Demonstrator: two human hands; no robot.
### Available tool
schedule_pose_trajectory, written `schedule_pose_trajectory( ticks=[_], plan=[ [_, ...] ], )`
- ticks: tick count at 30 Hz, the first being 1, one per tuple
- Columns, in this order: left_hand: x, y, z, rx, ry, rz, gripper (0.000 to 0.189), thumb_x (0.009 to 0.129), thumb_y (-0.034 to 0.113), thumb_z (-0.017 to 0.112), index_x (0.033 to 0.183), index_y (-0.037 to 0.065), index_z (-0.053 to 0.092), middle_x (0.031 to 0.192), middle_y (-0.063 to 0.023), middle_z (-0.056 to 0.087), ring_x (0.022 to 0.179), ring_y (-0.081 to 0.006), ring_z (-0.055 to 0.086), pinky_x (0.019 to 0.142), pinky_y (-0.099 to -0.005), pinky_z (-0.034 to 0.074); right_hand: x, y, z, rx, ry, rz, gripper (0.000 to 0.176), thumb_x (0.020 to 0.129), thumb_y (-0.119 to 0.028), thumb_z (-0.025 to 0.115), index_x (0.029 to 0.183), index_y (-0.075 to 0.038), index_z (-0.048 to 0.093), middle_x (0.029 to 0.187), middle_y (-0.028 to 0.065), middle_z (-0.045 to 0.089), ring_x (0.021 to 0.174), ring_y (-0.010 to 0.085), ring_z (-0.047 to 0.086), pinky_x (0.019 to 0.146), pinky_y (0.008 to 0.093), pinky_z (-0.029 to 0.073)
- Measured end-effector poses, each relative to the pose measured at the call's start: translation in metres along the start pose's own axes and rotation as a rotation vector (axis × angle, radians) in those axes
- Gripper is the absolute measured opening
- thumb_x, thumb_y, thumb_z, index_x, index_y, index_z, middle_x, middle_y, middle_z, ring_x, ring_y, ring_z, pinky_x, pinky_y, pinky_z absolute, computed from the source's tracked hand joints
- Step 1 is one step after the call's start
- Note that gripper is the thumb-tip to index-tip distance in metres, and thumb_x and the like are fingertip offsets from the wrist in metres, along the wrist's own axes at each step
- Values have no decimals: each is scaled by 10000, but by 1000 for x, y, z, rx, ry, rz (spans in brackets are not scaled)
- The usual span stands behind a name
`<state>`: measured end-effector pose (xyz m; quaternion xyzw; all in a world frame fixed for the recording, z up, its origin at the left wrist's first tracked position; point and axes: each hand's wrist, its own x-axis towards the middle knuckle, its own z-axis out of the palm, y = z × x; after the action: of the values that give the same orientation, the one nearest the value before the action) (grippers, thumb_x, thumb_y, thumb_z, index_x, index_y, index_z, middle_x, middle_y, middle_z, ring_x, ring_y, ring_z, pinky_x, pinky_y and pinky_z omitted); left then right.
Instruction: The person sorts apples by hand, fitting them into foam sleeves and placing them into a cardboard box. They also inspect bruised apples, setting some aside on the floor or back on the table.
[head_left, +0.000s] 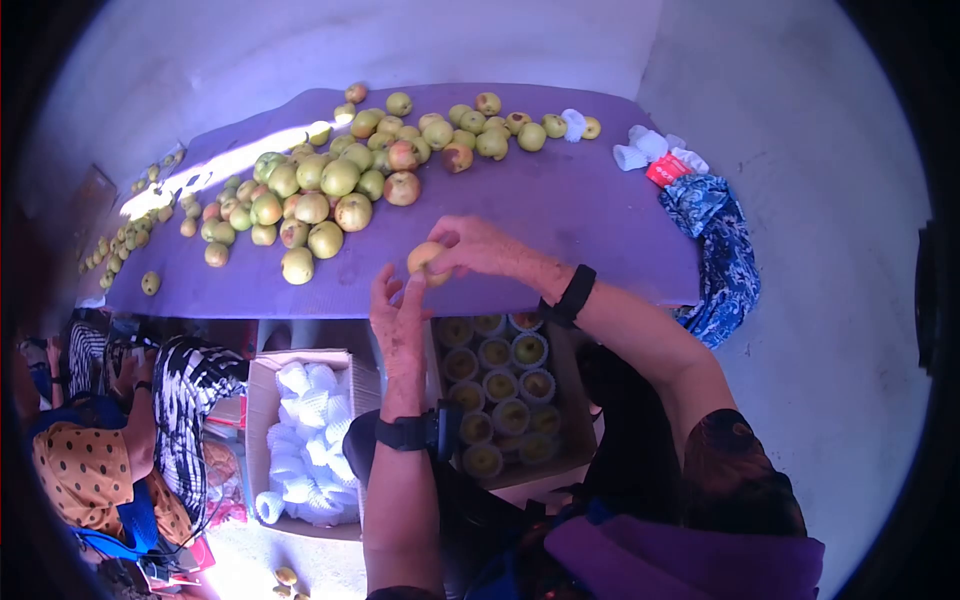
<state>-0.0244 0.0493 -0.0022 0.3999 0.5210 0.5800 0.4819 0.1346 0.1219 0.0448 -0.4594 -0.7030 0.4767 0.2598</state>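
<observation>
Both my hands are over the front part of the purple table, with one yellowish apple between them. My right hand has its fingers closed on the apple from the right. At the apple's lower left is my left hand, its thumb close to the fruit and its fingers apart. Whether the left thumb touches the apple is hard to tell. Behind my hands lies a large pile of green and reddish apples.
Below the table edge stand a box of white foam nets and a box of netted apples. Blue patterned cloth hangs at the table's right end. A co-worker in spotted clothing sits at left.
</observation>
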Motion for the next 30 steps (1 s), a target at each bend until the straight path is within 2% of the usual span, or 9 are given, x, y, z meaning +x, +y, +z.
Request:
schedule_pose_trajectory(
  ticks=[3,5,10,13,21,23,25,27,30],
  plan=[
    [-2,1,2,-6,-148,-35,591,864,347,646,1316,34,428,1135,-133,563,975,-200,595,677,-284,537,-24,-3,3,16,10,13,455,747,-205,703,1106,32,556,1001,150,630,862,186,622,672,278,526],
    [-3,3,3,-8,-228,-56,530,866,342,646,1267,34,485,1100,-115,593,915,-177,615,648,-262,536,-31,2,4,37,-88,-19,468,746,-222,715,1100,40,557,992,151,631,831,183,624,667,275,522],
    [-3,3,8,-23,-276,-63,358,915,259,591,1203,52,545,1043,-87,620,888,-153,621,617,-213,522,-42,11,2,118,-63,-38,457,754,-219,709,1095,46,558,978,153,631,805,182,626,658,271,515],
    [-4,5,11,-76,-317,-107,407,895,273,624,1206,26,536,1065,-93,610,865,-136,622,591,-191,500,-46,15,-3,133,-51,-22,462,760,-222,707,1105,46,557,985,156,628,805,183,625,658,272,516],
    [2,-3,6,-157,-342,-161,344,885,204,630,1184,48,561,1033,-66,620,856,-120,612,545,-179,482,-48,25,-11,250,-90,-30,479,806,-290,669,1151,23,556,1031,156,616,877,205,630,678,292,536],
    [2,-5,5,-233,-236,-186,315,881,185,632,1159,49,575,1011,-69,624,857,-130,620,545,-188,501,-45,21,-34,201,3,27,486,816,-328,652,1154,10,560,1056,152,617,952,233,617,746,331,530],
    [1,-3,4,-260,-229,-185,304,884,179,626,1151,46,571,1011,-76,624,852,-143,627,557,-199,516,-28,54,-67,-244,299,-175,497,816,-332,643,1172,2,550,1092,174,611,1015,290,595,851,384,491],
    [0,-3,4,-285,-226,-180,293,886,174,620,1144,43,568,1010,-82,624,846,-155,634,568,-211,530,-18,80,-104,-496,534,-95,493,778,-314,631,1135,19,556,1127,239,553,1032,352,560,908,425,446],
    [-1,-4,2,-314,-255,-161,293,888,170,615,1129,18,549,1010,-114,622,826,-186,648,590,-244,564,-28,104,-155,-781,683,-25,442,780,-290,593,1112,0,559,1179,235,496,1147,372,465,945,457,409]
  ],
)
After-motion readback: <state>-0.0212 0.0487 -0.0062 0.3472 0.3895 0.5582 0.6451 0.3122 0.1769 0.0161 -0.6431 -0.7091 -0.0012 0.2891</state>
